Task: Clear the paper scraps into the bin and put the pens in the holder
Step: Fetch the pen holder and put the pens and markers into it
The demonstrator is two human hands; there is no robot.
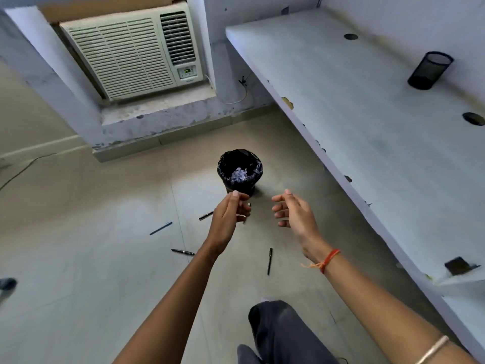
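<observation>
Paper scraps point(240, 175) are sitting inside the bin point(226, 164) on the floor, with pens point(269, 261) lying around it. The left hand point(231, 214) is bunching its fingertips, and I cannot tell whether its grip holds anything. The right hand point(291, 211) is hanging loose and empty. Judging ahead, it is worth pinching each pen mid-barrel before carrying it to the holder point(430, 70) on the worktop point(354, 106).

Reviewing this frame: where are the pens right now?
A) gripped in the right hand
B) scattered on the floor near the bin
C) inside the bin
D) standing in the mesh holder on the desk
B: a blue pen, a black pen and a second black pen lie on the floor by the bin, while the mesh holder on the desk shows no pen sticking out.
</observation>
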